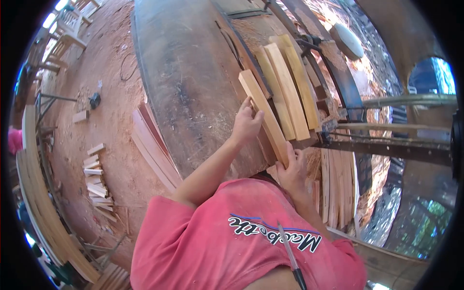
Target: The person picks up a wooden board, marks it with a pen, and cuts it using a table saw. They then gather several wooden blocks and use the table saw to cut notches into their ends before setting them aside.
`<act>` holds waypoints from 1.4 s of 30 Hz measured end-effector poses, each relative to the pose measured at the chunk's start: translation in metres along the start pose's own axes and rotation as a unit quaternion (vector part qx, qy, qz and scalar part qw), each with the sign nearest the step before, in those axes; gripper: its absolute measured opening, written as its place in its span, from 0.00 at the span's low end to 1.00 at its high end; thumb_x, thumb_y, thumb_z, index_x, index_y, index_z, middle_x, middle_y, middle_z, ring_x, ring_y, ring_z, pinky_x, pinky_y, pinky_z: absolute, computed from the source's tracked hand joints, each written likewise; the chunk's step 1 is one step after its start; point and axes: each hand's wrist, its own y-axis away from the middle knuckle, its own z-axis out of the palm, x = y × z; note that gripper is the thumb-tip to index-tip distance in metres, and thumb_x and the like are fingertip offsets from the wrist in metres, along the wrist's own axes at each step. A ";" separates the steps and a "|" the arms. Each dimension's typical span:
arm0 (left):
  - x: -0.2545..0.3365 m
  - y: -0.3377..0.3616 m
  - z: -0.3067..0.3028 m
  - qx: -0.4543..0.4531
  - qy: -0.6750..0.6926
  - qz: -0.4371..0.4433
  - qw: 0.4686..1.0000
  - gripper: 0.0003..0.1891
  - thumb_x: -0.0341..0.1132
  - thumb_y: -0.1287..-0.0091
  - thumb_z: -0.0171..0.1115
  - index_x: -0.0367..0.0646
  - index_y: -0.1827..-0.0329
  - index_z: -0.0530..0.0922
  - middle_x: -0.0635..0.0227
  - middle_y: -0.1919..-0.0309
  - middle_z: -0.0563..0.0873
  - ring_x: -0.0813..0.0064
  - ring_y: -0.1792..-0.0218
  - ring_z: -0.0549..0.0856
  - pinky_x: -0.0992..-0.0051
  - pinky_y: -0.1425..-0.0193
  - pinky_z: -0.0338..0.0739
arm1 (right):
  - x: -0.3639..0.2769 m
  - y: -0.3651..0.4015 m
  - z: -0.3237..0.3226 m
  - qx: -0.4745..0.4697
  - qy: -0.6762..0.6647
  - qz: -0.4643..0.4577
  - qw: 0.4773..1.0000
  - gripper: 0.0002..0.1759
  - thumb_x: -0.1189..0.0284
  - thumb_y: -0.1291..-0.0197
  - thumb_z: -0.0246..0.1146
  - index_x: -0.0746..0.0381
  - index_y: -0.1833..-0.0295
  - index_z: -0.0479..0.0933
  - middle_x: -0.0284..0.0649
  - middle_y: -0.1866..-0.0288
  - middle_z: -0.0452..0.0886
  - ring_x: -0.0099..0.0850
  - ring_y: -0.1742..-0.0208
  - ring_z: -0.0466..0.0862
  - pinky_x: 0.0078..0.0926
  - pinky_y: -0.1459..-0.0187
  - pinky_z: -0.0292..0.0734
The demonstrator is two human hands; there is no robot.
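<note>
**Both hands on a pale slat at the saw tabletop**

A broad, dark, scuffed metal tabletop [188, 72] runs from near to far through the middle of the scene, dusted with sawdust on its right side. To its left lies a reddish dirt floor [116, 48]. Long reddish-brown planks [152, 145] lean against the tabletop's left edge, and a scatter of short pale wood offcuts [96, 183] lies further left. At the near right, a row of thin pale boards [338, 183] stands below the tabletop's edge.

On the right part of the tabletop lie two long pale yellow wooden slats [290, 87], side by side. Just left of them is a third pale wooden slat [258, 99], angled from far left to near right.

The left hand [246, 124] presses on this slat's left edge about midway, its grip loose with fingers curled over the wood. The right hand [293, 169] has its grip closed around the slat's near end.

A slim dark pen [291, 256] sits at the red shirt's front.
</note>
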 end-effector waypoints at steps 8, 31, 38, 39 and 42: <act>-0.015 -0.012 -0.001 -0.102 -0.059 0.069 0.991 0.18 0.37 0.32 0.63 0.23 0.66 0.80 0.33 0.20 0.48 0.43 0.49 0.87 0.64 0.40 0.79 | -0.006 -0.018 -0.004 -0.147 0.079 -0.005 0.986 0.44 0.72 0.40 0.68 0.52 0.18 0.60 0.54 0.55 0.73 0.53 0.53 0.77 0.48 0.48 0.73; -0.019 -0.047 -0.016 -0.127 -0.192 0.151 0.961 0.22 0.43 0.28 0.52 0.33 0.57 0.89 0.22 0.23 0.45 0.41 0.17 0.45 0.41 0.18 0.45 | -0.059 -0.082 -0.025 -0.273 0.178 0.022 0.945 0.42 0.62 0.34 0.62 0.48 0.17 0.55 0.66 0.57 0.83 0.63 0.52 0.84 0.56 0.48 0.78; -0.022 -0.054 -0.016 -0.127 -0.152 0.154 0.968 0.22 0.44 0.27 0.53 0.32 0.58 0.88 0.20 0.24 0.43 0.43 0.17 0.39 0.46 0.16 0.43 | -0.066 -0.088 -0.020 -0.289 0.214 0.053 0.932 0.43 0.60 0.33 0.60 0.45 0.16 0.50 0.68 0.58 0.83 0.65 0.52 0.84 0.56 0.46 0.77; -0.023 -0.056 -0.017 -0.124 -0.150 0.153 0.969 0.22 0.44 0.27 0.53 0.32 0.58 0.88 0.20 0.24 0.43 0.43 0.17 0.39 0.46 0.16 0.43 | -0.066 -0.088 -0.019 -0.290 0.217 0.050 0.931 0.43 0.60 0.33 0.60 0.45 0.16 0.50 0.68 0.58 0.83 0.65 0.52 0.84 0.56 0.46 0.77; -0.022 -0.060 -0.018 -0.127 -0.143 0.149 0.970 0.22 0.44 0.27 0.52 0.32 0.57 0.88 0.21 0.23 0.43 0.44 0.17 0.39 0.47 0.16 0.43 | -0.067 -0.090 -0.018 -0.274 0.227 0.036 0.934 0.43 0.60 0.33 0.60 0.45 0.16 0.50 0.67 0.57 0.83 0.65 0.52 0.83 0.56 0.46 0.77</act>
